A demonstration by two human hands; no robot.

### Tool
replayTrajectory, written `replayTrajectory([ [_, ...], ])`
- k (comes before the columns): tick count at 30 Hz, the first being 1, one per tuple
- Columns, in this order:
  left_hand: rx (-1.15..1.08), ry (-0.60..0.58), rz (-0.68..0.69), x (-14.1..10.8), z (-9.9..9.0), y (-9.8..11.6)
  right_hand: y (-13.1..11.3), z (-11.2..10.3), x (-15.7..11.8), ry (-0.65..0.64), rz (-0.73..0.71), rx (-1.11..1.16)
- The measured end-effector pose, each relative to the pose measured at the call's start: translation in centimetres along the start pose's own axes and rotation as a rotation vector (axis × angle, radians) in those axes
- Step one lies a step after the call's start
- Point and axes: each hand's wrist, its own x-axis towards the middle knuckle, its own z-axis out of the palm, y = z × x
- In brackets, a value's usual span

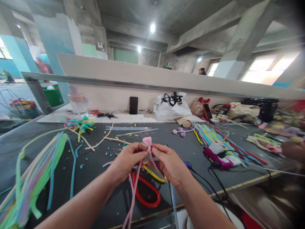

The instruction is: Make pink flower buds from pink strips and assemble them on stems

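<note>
Above the dark worktop, both my hands hold a pink strand whose upper end forms a small gathered pink bud. My left hand pinches it just below the bud, with long tails hanging down toward the front edge. From the other side my right hand has thumb and finger closed on the strand, with a short end looping below. Under the hands lie scissors with a red handle, their blades hidden. A curved yellow strand is next to the handle.
Pastel strands are bundled at left, beside several finished knotted pieces. A phone leans on the back panel near a white bag. At right are more strands, a purple device, cables, and another person's hand.
</note>
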Motion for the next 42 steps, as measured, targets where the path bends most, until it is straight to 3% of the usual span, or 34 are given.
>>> replayTrajectory([
  [7,0.138,0.003,0.046,-0.4,0.4,0.7,0.0,-0.6,0.0,0.014,0.006,-0.062],
  [14,0.194,0.0,-0.02,-0.6,0.4,1.1,-0.6,-0.8,0.0,-0.026,0.015,-0.116],
  [21,0.27,-0.044,0.041,-1.0,0.7,2.4,-0.8,-0.6,-0.3,-0.003,0.04,-0.163],
  [27,0.157,-0.021,-0.082,-1.0,0.6,2.1,-1.7,-1.7,-0.4,-0.087,0.039,-0.319],
  [29,0.106,-0.025,-0.117,-1.0,0.5,2.0,-2.2,-2.4,-0.4,-0.074,-0.064,-0.394],
  [32,0.119,-0.067,-0.158,-1.0,0.1,1.9,-2.8,-3.0,-0.5,-0.035,-0.441,-0.627],
  [34,0.168,-0.139,-0.167,-1.0,-0.1,1.8,-3.2,-2.9,-0.8,-0.114,-0.666,-0.848],
  [36,0.201,-0.21,-0.177,-1.1,-0.3,1.7,-3.5,-2.6,-1.1,-0.259,-0.765,-1.029],
  [39,0.167,-0.239,-0.223,-1.1,-0.4,1.6,-3.9,-2.3,-1.5,-0.37,-0.677,-1.123],
  [42,0.102,-0.266,-0.296,-1.2,-0.5,1.9,-3.9,-2.3,-1.5,-0.361,-0.412,-1.03],
])
